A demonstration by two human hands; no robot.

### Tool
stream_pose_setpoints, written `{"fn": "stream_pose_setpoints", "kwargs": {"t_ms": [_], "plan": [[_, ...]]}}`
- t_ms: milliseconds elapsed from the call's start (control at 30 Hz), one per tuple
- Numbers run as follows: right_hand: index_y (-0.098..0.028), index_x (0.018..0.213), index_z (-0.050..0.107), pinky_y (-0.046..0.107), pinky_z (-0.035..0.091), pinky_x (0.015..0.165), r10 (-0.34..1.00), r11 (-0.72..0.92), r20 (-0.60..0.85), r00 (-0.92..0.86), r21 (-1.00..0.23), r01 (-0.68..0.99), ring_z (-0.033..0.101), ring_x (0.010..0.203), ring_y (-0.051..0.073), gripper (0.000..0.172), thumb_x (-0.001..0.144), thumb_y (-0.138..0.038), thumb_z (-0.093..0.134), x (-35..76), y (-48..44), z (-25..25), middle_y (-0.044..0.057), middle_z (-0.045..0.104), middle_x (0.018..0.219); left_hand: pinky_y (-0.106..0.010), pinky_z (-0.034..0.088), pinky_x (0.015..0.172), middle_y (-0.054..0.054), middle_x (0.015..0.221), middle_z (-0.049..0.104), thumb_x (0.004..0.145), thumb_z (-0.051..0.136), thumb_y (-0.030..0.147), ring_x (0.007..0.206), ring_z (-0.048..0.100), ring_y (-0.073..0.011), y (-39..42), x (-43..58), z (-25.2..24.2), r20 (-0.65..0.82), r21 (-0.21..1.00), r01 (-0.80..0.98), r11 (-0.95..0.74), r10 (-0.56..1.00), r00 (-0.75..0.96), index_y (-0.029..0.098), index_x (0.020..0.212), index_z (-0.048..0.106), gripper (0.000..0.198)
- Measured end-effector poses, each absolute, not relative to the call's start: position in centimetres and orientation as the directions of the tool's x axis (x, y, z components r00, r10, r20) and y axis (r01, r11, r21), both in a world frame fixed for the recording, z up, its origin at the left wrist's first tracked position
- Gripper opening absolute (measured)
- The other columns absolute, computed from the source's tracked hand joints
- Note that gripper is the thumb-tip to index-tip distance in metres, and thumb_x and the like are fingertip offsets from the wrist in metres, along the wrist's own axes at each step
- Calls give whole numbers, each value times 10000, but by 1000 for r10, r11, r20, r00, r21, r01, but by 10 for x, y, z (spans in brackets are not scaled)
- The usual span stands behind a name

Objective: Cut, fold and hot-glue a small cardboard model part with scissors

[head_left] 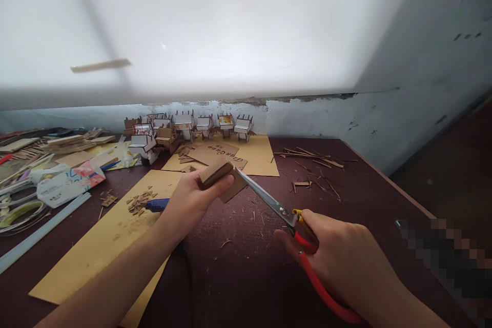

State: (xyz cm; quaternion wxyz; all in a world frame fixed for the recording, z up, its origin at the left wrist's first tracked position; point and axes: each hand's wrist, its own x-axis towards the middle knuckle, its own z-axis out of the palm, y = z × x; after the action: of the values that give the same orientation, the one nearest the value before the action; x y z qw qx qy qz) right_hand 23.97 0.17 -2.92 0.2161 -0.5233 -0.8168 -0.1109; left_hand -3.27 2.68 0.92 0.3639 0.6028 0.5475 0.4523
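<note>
My left hand [192,200] grips a folded cardboard piece [216,170], its thumb lying along the near side. A flat flap of the piece sticks out to the right below the thumb. In my right hand [342,246] are scissors [265,196] with red handles, and a yellow part shows by the forefinger. The blade tips reach the right end of the cardboard; whether they are cutting into it I cannot tell. Behind my left wrist a blue glue gun [157,205] is partly hidden, its nozzle near a heap of small cardboard bits [140,203].
Several small cardboard models [184,124] stand along the wall. Yellow sheets [92,256] lie on the dark table [238,277]. Cardboard strips [311,156] are scattered at the back right. Tape rolls [23,214], a white packet [69,187] and glue sticks [46,230] crowd the left.
</note>
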Motion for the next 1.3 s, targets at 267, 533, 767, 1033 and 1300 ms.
{"fn": "stream_pose_setpoints", "kwargs": {"t_ms": [267,533,767,1033,1300], "plan": [[-264,643,433,290,192,444,781,459,494,-382,-41,887,446,337,154,506,977,-638,504,239,0,-27,-49,534,490,-282,333,607,17,698,491,845,695,618,662,465,-146,28,-33,8,135,927,355,-118,991,-23,183,737,589,460],[-272,648,382,299,191,461,788,466,478,-388,-53,883,386,377,143,327,889,-339,594,244,2,-32,-63,503,499,-271,339,594,19,674,508,837,705,622,641,456,-137,27,-34,13,131,935,335,-114,991,-27,181,733,600,465],[-276,665,355,292,209,463,794,476,468,-389,-80,876,388,397,141,295,835,-264,595,244,2,-32,-59,514,513,-265,334,582,10,694,530,819,745,595,639,471,-137,31,-39,4,49,989,138,-53,998,31,180,772,618,437],[-270,694,417,276,298,459,819,454,459,-346,-149,878,434,430,143,344,941,-426,599,246,6,-28,-48,530,555,-266,343,544,36,625,499,822,740,594,542,417,-117,29,-38,10,122,970,213,-114,992,-23,193,749,613,427],[-262,784,451,263,433,495,897,413,306,-318,-329,849,562,549,156,401,976,-606,525,237,4,-18,-17,589,700,-261,385,614,13,739,569,854,726,552,664,497,-141,29,-36,12,210,945,269,-186,976,-65,192,827,670,365]]}}
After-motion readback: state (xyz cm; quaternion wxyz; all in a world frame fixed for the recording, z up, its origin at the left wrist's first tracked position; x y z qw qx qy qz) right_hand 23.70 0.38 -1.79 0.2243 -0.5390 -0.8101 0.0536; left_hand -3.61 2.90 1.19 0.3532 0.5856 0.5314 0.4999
